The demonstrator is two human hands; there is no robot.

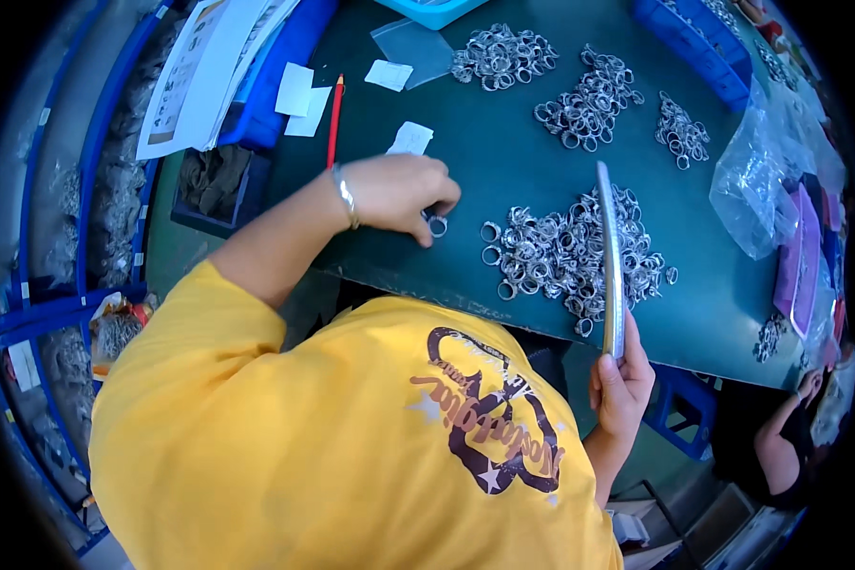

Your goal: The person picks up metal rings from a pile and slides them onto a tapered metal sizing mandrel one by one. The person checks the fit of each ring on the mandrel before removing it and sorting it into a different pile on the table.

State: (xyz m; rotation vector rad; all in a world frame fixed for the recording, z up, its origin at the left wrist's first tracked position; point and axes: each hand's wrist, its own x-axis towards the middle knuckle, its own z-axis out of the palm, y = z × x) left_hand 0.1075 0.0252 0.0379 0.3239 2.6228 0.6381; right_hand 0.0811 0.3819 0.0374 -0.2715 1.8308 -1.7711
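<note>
My left hand (399, 195), wearing a silver bracelet (348, 199), is over the table left of the nearest pile. Its thumb and fingers are closed on a silver ring (437, 227). A large heap of silver rings (541, 252) lies near the table's front edge, with a few loose ones at its left side. In my right hand (623, 388), a long, tapered silver stick that looks like a ring mandrel (611, 266) is gripped by its lower end. It points away from me, over the right part of the heap, and hides some rings.
Farther back on the green table (475, 142) lie three more ring piles (591, 100). Paper slips (389, 75), a red pencil (335, 123) and a plastic bag (413, 52) are at the left. A blue bin (698, 52) and clear bags (755, 180) line the right. Another person's arm (784, 437) shows at far right.
</note>
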